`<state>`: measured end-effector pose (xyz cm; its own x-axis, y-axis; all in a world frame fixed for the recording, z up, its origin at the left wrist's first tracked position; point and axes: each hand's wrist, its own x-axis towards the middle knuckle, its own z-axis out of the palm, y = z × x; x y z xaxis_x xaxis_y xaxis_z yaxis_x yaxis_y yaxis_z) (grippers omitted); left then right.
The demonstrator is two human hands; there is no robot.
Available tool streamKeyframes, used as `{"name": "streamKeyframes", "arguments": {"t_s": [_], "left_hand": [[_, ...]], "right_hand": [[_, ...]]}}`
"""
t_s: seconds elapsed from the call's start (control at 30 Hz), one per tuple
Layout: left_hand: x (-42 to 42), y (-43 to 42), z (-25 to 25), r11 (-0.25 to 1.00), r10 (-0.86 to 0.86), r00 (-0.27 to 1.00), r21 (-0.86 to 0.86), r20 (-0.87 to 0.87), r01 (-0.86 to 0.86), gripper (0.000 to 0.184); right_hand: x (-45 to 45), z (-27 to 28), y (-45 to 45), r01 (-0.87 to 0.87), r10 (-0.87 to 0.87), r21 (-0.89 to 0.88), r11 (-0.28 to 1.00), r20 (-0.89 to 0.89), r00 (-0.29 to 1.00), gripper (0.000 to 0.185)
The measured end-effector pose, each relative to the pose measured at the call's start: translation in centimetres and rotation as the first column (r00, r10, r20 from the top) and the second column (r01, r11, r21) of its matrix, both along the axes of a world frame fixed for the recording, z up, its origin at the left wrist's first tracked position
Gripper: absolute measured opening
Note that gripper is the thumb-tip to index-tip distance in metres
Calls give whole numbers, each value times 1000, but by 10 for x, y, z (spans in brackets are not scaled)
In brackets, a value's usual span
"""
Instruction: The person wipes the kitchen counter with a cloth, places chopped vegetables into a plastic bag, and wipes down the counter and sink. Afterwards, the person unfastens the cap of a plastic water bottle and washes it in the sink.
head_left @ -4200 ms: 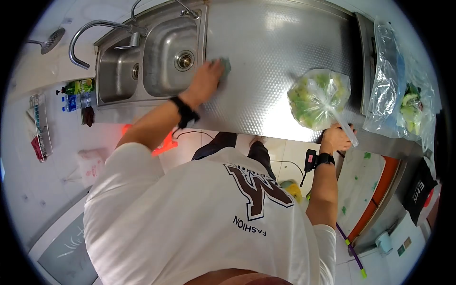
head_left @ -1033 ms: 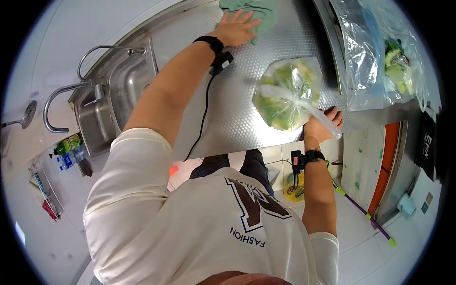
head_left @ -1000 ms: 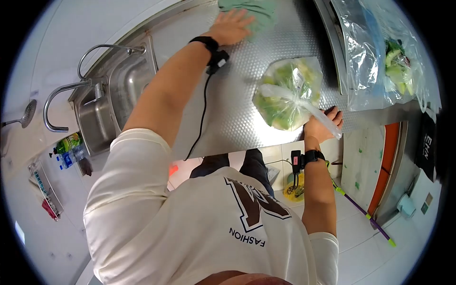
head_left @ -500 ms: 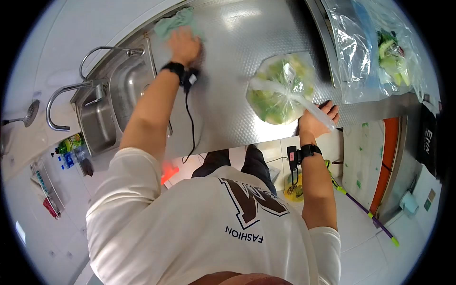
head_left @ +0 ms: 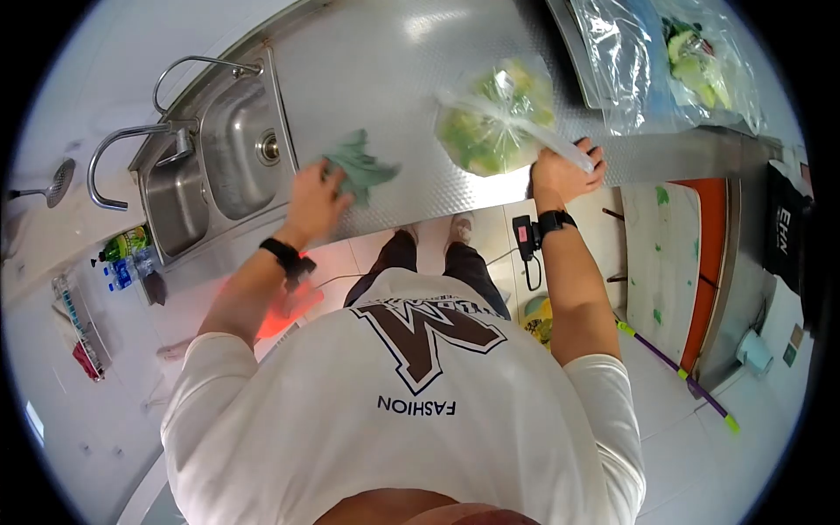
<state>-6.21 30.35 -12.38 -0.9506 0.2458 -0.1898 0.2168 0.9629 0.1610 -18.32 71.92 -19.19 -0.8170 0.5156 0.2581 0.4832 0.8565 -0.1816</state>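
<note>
Bag (head_left: 510, 122) by right hand (head_left: 567, 175) holds green produce (head_left: 472, 147).

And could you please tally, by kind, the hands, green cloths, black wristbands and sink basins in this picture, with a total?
Hands: 2, left hand and right hand
Green cloth: 1
Black wristbands: 2, left wristband and right wristband
Sink basins: 2, larger basin and smaller basin
Total: 7

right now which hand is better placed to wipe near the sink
Likely the left hand: it is at the green cloth near the sink, while the right hand rests at the front edge of the counter, by the clear bag.
</note>
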Motion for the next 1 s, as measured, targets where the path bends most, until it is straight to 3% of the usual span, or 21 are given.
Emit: {"name": "streamKeyframes", "arguments": {"t_s": [0.03,0.1,0.17,0.27,0.33,0.4,0.43,0.47,0.5,0.53,0.57,0.6,0.67,0.7,0.77,0.8,0.87,0.9,1.0], "left_hand": [[-9,-11,-19,993,100,984,-42,-146,-107,54],[-44,-2,-22,998,26,930,-51,-366,-48,52],[-69,34,-48,996,75,949,-20,-305,-85,47],[-52,125,-46,998,63,963,16,-263,-61,44],[-23,142,-40,969,-146,967,166,-209,182,40],[3,125,-34,950,-179,962,219,-204,223,38],[13,110,-32,924,-226,954,268,-198,275,36],[19,94,-31,950,-180,971,230,-155,212,32],[27,75,-30,970,-131,985,190,-111,150,27],[37,46,-41,966,3,987,255,-160,38,25],[46,24,-53,943,140,970,326,-199,-69,23],[48,19,-48,940,151,968,333,-202,-77,23],[48,13,-31,947,218,903,303,-370,-105,23],[44,16,-34,907,302,896,388,-326,-164,30],[38,29,-33,886,383,859,398,-339,-238,34],[37,33,-33,866,449,824,394,-344,-308,38],[40,27,-46,897,403,853,326,-331,-297,43],[38,18,-50,936,325,889,247,-322,-252,47],[40,19,-53,925,329,873,309,-360,-221,47]], "right_hand": [[0,-2,0,0,0,-3,1000,-17,1000,64],[0,-5,0,1,-2,-14,1000,-31,1000,63],[0,-4,0,0,-4,-60,998,-73,997,59],[3,-18,11,-54,47,-72,996,-104,993,59],[1,-14,19,-83,75,-82,993,-98,992,61],[7,1,31,-140,165,-343,929,45,985,65],[0,-4,51,-268,314,-430,862,39,949,76],[0,-14,61,-280,324,-424,862,35,945,76],[6,8,56,-424,411,-497,757,-142,901,78],[9,33,48,-563,465,-536,629,-321,825,81],[6,59,35,-664,595,-448,598,-307,743,87],[2,71,21,-673,605,-441,594,-306,735,87],[-11,84,-9,-770,699,-375,516,-335,632,83],[-20,84,-22,-781,712,-361,509,-334,618,83],[-39,82,-46,-750,792,-441,493,-130,597,81],[-46,87,-57,-764,805,-429,483,-125,579,81],[-54,95,-85,-689,775,-388,612,120,621,60],[-56,113,-101,-681,790,-458,571,83,607,42],[-65,140,-137,-737,821,-449,505,-11,570,36]]}}
